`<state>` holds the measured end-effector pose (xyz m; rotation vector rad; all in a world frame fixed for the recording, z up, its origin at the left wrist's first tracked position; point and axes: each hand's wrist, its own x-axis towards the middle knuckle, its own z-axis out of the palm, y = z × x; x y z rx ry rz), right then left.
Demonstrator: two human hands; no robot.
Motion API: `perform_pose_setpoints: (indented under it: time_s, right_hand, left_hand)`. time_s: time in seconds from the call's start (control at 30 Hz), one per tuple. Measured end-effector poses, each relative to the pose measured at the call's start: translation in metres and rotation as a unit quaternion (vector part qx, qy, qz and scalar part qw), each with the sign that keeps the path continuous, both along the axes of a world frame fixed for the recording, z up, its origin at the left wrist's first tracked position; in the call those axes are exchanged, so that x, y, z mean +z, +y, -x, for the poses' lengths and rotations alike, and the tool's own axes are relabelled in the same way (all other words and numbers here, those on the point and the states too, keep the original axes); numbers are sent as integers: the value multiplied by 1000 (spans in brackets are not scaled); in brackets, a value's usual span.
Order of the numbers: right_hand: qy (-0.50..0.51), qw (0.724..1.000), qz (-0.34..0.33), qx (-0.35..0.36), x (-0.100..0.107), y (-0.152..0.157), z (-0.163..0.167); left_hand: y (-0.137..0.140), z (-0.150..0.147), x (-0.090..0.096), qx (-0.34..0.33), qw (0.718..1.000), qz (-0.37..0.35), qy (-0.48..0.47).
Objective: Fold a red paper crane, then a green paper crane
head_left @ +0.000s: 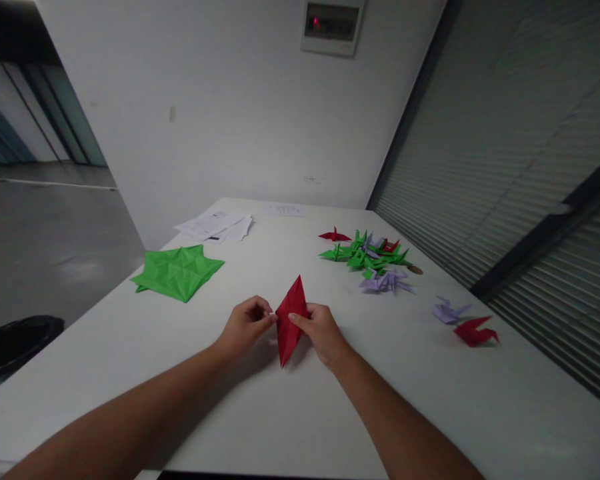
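A red sheet of origami paper, folded into a tall narrow diamond, stands slightly tilted above the table in front of me. My right hand grips its right side, thumb flat on the front face and the other fingers behind, partly hidden. At the diamond's left edge, my left hand is closed in a pinch, thumb and forefinger meeting at the paper's side corner. A tiny pale spot shows at those fingertips; I cannot tell whether it is a nail or the paper's underside.
Creased green paper sheets lie on the white table at left, with printed papers behind. A pile of folded cranes sits right of centre. A purple crane and red crane lie near the blinds. A black-lined bin stands left.
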<state>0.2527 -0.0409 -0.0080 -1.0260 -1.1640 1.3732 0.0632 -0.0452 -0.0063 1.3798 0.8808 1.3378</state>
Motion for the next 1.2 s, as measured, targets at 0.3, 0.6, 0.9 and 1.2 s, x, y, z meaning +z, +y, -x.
perform_pose_setpoints:
  time_s: [0.3, 0.6, 0.9, 1.2]
  right_hand:
    - [-116, 988, -101, -5, 0, 0, 0]
    - [-196, 969, -149, -31, 5, -1, -2]
    - [-203, 963, -175, 15, 3, -4, -3]
    - [-221, 951, -217, 13, 4, -4, -4]
  left_hand:
    - [-11, -4, 10, -61, 979, -127, 145]
    - [-13, -4, 12, -53, 966, -163, 193]
    - [-14, -3, 19, -75, 973, -130, 175]
    - [-10, 0, 13, -100, 993, -9, 58]
